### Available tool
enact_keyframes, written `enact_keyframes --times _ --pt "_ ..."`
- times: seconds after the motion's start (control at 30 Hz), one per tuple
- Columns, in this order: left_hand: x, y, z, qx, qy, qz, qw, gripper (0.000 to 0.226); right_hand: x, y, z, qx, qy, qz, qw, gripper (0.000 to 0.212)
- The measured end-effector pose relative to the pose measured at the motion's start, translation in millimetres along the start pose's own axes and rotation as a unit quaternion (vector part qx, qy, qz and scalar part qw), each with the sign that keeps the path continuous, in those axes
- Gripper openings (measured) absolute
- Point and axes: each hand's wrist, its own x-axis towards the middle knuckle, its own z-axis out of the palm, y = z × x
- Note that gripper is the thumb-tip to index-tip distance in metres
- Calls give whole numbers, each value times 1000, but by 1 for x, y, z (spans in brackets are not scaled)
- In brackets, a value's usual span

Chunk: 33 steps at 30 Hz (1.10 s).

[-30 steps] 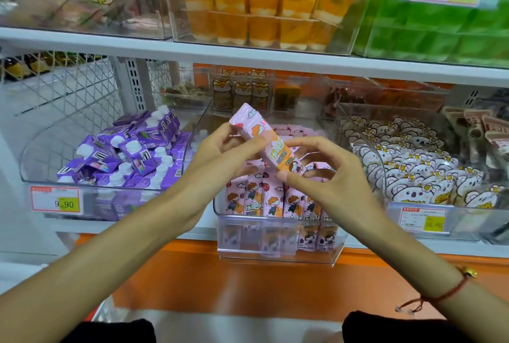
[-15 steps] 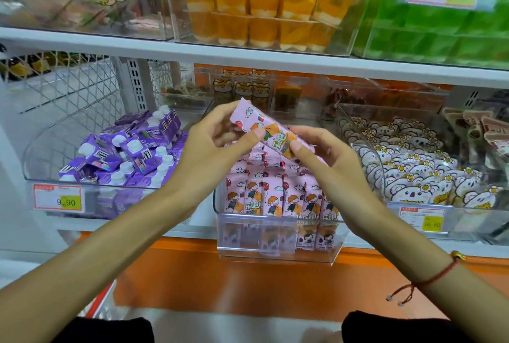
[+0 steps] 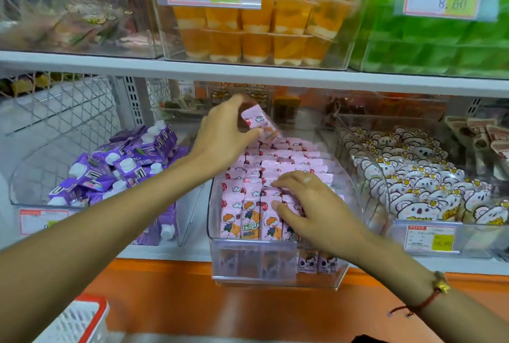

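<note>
Noted packet (image 3: 259, 123) pinched in left hand (image 3: 220, 136), tilted above far end of bin (image 3: 275, 268). Noted right hand (image 3: 311, 210) flat on near rows (image 3: 275, 160), fingers straight, grasping nothing. Judged risk: packet jammed crooked behind tight far row; near rows toppled by uneven pressing.

Pink packet (image 3: 260, 125): slim wrapper with clouds and a cartoon child, tilted, pinched by the left hand (image 3: 223, 137) above the back rows.
Shelved packets (image 3: 278, 159): same pink wrappers, upright, tightly rowed in the clear bin (image 3: 275, 249), with the right hand (image 3: 314, 205) resting on the front ones.
</note>
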Motion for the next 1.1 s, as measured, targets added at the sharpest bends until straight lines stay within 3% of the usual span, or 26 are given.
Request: enact_keyframes --times 0.2,0.37,0.53,0.63,0.7,0.77,0.9,1.1 --pt "20 -13 15 119 -71 -1 990 42 -1 1 0 -1 1 -3 1000 42" --pt "40 -15 13 103 -153 -9 983 41 -5 0 -2 0 11 -20 1000 42" --pt "62 -11 19 121 -194 -41 973 56 -9 1 -2 -9 18 -35 999 37" --pt "63 -15 30 153 -250 -83 952 30 -11 2 -1 -7 19 -34 999 36" --pt "61 -22 45 151 -305 -81 937 34 -12 1 -1 -7 21 -31 999 35" --pt "58 -27 57 171 -315 -68 931 39 -12 0 -2 -8 25 -29 999 34" --pt "57 -34 70 164 -285 -55 943 25 -16 -2 -7 -32 34 -35 998 31" --pt "58 -30 56 197 -368 -34 908 31 -23 -1 -11 -58 7 -37 998 35"
